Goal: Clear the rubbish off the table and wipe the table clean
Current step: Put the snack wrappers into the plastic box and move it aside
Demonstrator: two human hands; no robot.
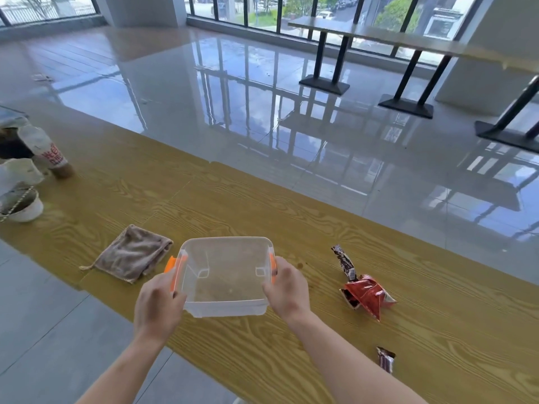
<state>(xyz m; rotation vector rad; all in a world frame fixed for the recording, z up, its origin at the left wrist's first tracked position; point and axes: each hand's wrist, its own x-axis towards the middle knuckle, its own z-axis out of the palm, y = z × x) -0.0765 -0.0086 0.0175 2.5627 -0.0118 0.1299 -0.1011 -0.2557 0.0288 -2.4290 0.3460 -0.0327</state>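
A clear plastic box (pixel 226 275) with orange side latches sits empty on the wooden table (pixel 291 217). My left hand (pixel 159 306) grips its left side and my right hand (pixel 287 287) grips its right side. A folded brown cloth (pixel 132 253) lies just left of the box. To the right lie a crumpled red wrapper (pixel 369 295) and a dark brown wrapper (pixel 344 262). A small dark wrapper (pixel 385 359) lies near my right forearm. A small brown stain (pixel 300 265) marks the table beside my right hand.
At the far left stand a tilted paper cup with red print (pixel 54 157), a white cup (pixel 22 172) and a white bowl with a chain (pixel 24 205). The table's near edge borders grey floor tiles. Other tables on black legs (pixel 329 53) stand across the glossy floor.
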